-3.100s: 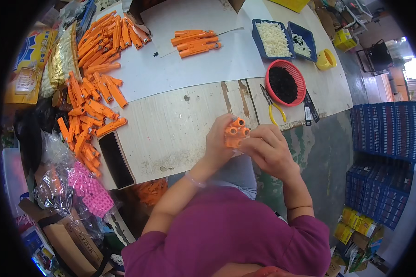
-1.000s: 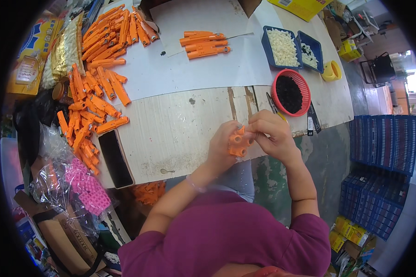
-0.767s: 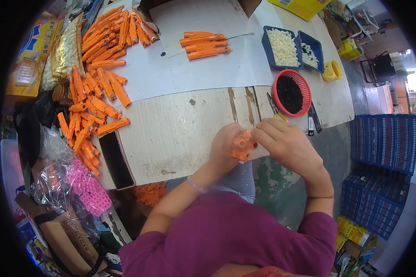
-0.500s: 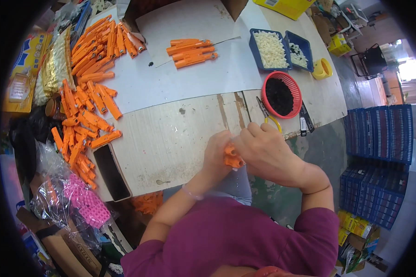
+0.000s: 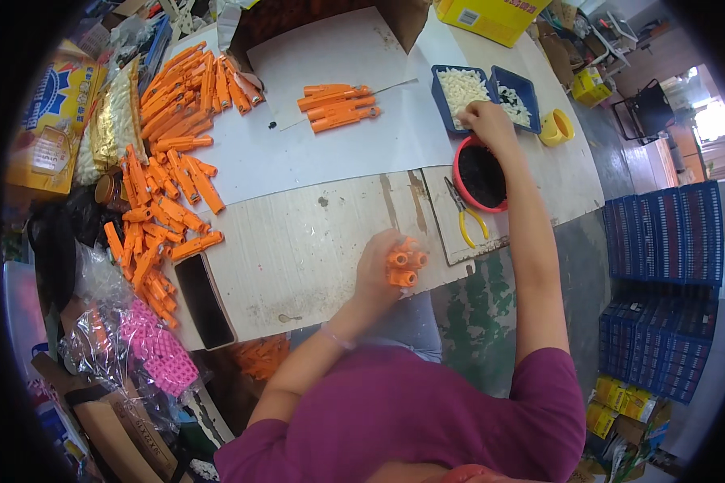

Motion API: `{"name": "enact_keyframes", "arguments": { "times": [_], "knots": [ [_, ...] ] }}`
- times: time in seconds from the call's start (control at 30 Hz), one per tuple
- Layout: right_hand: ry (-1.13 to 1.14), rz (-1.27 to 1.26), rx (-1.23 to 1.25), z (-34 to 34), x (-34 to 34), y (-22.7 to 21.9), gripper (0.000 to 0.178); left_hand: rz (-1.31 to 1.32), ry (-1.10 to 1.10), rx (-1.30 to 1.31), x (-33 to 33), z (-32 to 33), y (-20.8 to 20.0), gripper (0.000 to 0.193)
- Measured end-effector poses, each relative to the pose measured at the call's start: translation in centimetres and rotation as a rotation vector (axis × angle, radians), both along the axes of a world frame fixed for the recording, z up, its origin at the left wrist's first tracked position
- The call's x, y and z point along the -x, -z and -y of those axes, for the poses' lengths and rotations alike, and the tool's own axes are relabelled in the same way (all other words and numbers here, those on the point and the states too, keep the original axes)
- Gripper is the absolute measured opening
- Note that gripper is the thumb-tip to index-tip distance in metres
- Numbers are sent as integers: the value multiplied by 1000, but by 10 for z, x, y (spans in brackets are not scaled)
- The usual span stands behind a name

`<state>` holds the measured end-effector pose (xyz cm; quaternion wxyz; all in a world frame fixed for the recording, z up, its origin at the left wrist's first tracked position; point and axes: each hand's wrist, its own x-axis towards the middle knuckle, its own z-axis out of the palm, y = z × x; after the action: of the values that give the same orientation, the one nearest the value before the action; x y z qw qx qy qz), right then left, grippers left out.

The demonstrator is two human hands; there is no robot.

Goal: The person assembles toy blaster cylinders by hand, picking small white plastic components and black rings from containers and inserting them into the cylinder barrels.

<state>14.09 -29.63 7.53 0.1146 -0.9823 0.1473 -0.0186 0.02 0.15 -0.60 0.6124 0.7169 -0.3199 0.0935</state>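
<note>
Near the table's front edge, my left hand is wrapped round several orange plastic tubes, whose open round ends face up toward me. My right hand reaches out to the near side of a blue tray of small white pieces. Its fingers are pinched at the pieces; what they hold, if anything, is too small to make out. Below that forearm sits a red basket of small black pieces, partly covered by the arm. Pliers with yellow handles lie beside it.
A second blue tray and a yellow cup stand at the far right. More orange tubes lie in a row and in a large pile at left. A phone rests near the front left edge.
My right hand has left the orange tubes by my left hand and moved up and right to the white pieces. The left hand still holds the tubes. The view has shifted slightly.
</note>
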Motion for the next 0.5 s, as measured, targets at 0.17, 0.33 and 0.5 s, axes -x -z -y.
{"name": "enact_keyframes", "arguments": {
  "times": [0.17,0.33,0.5],
  "knots": [
    [67,185,-83,0,11,-8,23,-1,-11,22,-2,2,-2,52],
    [27,361,-207,-3,27,-7,20,9,-22,-6,-2,2,-1,51],
    [-80,495,-308,-29,48,-16,19,-4,11,29,-1,0,-3,55]
  ]
}}
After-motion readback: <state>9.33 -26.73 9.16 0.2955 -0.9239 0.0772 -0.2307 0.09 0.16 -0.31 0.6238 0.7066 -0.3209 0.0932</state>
